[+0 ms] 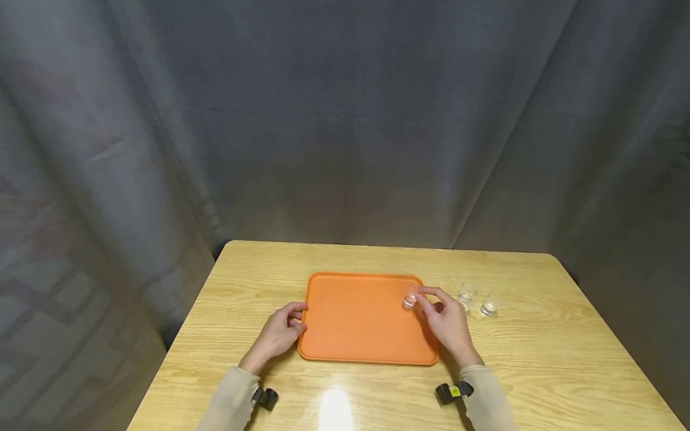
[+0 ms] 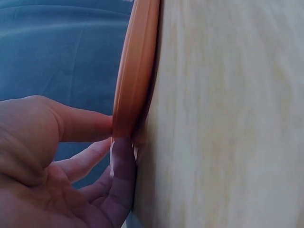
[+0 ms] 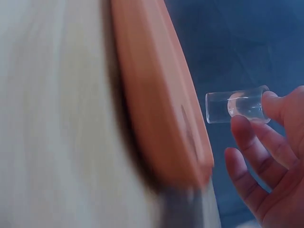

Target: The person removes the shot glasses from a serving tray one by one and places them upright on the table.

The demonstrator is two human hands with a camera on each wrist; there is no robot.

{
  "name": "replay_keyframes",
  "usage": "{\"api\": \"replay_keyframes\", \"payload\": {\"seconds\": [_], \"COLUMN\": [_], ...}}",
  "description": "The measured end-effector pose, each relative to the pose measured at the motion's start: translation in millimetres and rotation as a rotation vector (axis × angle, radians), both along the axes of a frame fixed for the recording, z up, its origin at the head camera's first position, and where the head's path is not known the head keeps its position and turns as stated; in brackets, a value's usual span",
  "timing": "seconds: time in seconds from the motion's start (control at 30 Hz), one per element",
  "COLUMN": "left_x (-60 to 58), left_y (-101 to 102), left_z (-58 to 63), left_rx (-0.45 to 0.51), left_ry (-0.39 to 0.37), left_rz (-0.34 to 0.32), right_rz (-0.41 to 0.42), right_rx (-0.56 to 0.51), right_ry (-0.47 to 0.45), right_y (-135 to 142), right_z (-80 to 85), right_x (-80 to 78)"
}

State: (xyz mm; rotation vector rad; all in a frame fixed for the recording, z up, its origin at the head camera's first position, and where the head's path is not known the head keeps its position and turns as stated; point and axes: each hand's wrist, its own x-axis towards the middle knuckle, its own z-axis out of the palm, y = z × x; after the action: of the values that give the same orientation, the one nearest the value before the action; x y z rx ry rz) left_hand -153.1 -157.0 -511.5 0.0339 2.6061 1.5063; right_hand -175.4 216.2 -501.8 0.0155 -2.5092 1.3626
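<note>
Between the thumb and fingertips of my right hand (image 1: 448, 323) is a small clear shot glass (image 1: 409, 300), pinched near its rim. In the head view it overlaps the right part of the orange tray (image 1: 366, 317). The right wrist view shows the same shot glass (image 3: 221, 109) past the tray's side wall (image 3: 156, 95), its base pointing away from the palm. My left hand (image 1: 281, 330) grips the tray's left edge, thumb at the top of the rim and fingers below it, as the left wrist view shows at the orange rim (image 2: 135, 71).
Two more clear shot glasses, one farther back (image 1: 466, 293) and one to its right (image 1: 489, 306), stand on the wooden table (image 1: 539, 359) right of the tray. A grey curtain (image 1: 345, 120) hangs behind the table. Each wrist wears a black strapped device.
</note>
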Motion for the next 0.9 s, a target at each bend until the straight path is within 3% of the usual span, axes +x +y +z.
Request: {"api": "replay_keyframes", "payload": {"seconds": [0.53, 0.7, 0.9], "left_x": [-0.3, -1.1, -0.3], "left_y": [5.5, 5.0, 2.5], "left_z": [0.9, -0.8, -1.0], "left_rx": [0.003, -0.007, -0.008], "left_ry": [-0.004, -0.001, 0.009], "left_rz": [0.003, -0.004, 0.007], "right_rz": [-0.130, -0.213, -0.218], "right_rx": [0.072, 0.078, 0.086], "right_ry": [0.059, 0.042, 0.038], "right_y": [71.1, 84.8, 92.7], "right_z": [-0.4, -4.4, -6.7], "right_x": [19.6, 28.5, 30.1]}}
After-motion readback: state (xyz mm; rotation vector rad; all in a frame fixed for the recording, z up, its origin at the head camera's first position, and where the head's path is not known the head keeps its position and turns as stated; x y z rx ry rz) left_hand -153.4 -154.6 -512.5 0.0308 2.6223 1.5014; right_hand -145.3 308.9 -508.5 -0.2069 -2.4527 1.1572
